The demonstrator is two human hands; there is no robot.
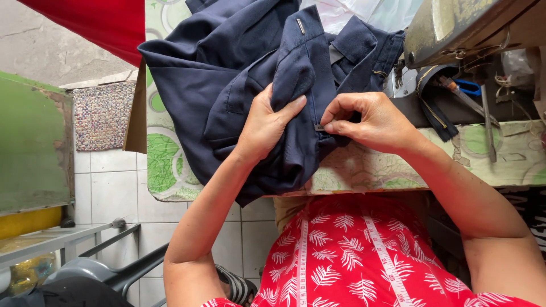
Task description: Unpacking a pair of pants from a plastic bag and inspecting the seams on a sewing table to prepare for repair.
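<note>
I see my left hand (267, 126) closed around a fold of the navy garment (250, 85), the thumb lying on top of the cloth. My right hand (372, 122) is just beside it on the right, its fingers pinched tight on a small metal hook piece (319, 127) at the garment's edge. The garment lies bunched on the green patterned table (369, 167), hanging over the near edge. The sewing machine (455, 28) stands far right, with blue-handled scissors (467, 87) beneath it.
</note>
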